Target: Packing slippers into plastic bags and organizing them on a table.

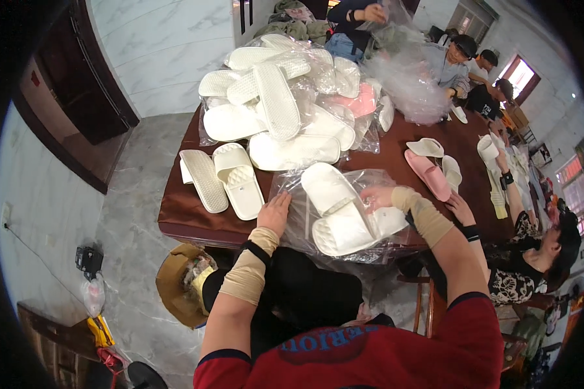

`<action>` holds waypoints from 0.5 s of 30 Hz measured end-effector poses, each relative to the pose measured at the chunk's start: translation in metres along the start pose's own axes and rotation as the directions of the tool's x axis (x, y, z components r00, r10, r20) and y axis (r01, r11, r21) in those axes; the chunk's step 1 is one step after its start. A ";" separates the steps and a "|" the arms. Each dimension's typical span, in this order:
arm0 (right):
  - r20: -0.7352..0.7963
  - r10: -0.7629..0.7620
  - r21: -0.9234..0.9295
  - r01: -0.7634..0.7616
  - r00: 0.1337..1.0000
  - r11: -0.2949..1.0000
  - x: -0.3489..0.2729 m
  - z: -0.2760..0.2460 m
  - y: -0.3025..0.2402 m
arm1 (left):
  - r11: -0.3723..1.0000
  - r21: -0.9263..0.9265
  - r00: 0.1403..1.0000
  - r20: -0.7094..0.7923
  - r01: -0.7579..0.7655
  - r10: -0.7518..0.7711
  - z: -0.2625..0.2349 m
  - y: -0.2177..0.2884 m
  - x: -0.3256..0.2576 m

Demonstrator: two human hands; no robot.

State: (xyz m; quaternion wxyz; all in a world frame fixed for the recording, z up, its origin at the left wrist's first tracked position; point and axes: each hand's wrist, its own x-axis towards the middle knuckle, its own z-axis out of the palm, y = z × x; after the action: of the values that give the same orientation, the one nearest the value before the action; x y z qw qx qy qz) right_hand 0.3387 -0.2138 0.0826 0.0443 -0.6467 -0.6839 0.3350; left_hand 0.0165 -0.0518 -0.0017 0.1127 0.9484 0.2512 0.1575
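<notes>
In front of me at the table's near edge lies a pair of white slippers (339,235), one partly over the other, with a clear plastic bag (295,223) spread around and under them. My left hand (276,212) is at the bag's left edge, its fingers closed on the film. Over the right side of the pair, my right hand (377,196) has its fingers curled against a slipper; the fingertips are partly hidden. Just left of my left hand, another white pair of slippers (239,181) lies unwrapped, one slipper tipped on its side.
A heap of bagged white slippers (276,97), with a pink one (358,100) among them, covers the far left of the brown table (182,207). Loose pink and white slippers (428,170) lie right, by a co-worker's hand (461,209). Across, a person handles plastic bags (412,78). A cardboard box (175,295) stands below.
</notes>
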 end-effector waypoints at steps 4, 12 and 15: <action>0.195 0.240 0.118 -0.266 0.951 0.957 -0.024 -0.040 -0.025 | 0.996 0.093 1.000 0.015 -0.003 0.001 -0.008 0.014 -0.003; 0.109 0.288 0.029 -0.293 0.951 0.956 -0.032 0.002 -0.052 | 0.990 0.140 0.999 -0.028 0.028 -0.024 -0.002 0.010 -0.004; 0.165 0.317 0.088 -0.334 0.934 0.939 -0.071 -0.015 0.002 | 0.990 0.141 0.999 -0.018 -0.028 0.031 -0.002 0.022 0.004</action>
State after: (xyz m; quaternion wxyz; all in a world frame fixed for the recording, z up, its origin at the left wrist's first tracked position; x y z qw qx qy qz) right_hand 0.3588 -0.2732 0.1195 -0.0259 -0.7207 -0.5483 0.4233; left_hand 0.0288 -0.0675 0.0080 0.0408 0.9559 0.2487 0.1506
